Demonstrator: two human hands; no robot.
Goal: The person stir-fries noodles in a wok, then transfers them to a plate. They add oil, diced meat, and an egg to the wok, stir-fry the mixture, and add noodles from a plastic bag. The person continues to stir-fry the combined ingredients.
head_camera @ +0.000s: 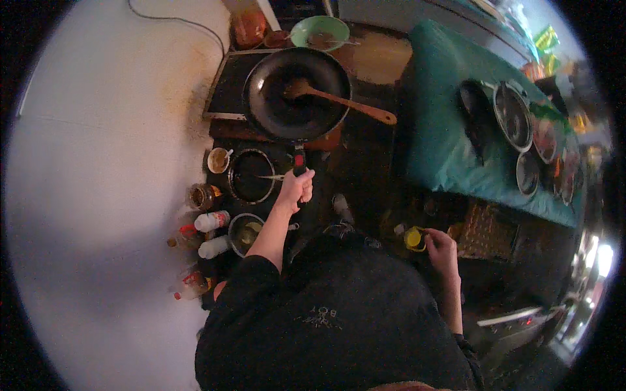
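A black wok [274, 117] with a dark inner surface lies at the upper middle. My left hand [297, 188] grips its black and red handle [299, 159]. Across the wok rests a wooden spatula [357, 103], its blade inside and its shaft reaching over the right rim. My right hand [441, 247] hangs low at my right side, fingers curled. Right by its fingertips is a small yellow container [413, 238]; whether they touch it is too dark to tell.
Beyond the wok stands a green bowl [337, 30]. Left are a dark round pan [250, 183], a small white cup [217, 160], a metal bowl [243, 228] and several bottles [211, 221] along the wall. A teal-covered table [433, 112] at right bears bowls and a dark pan [473, 107].
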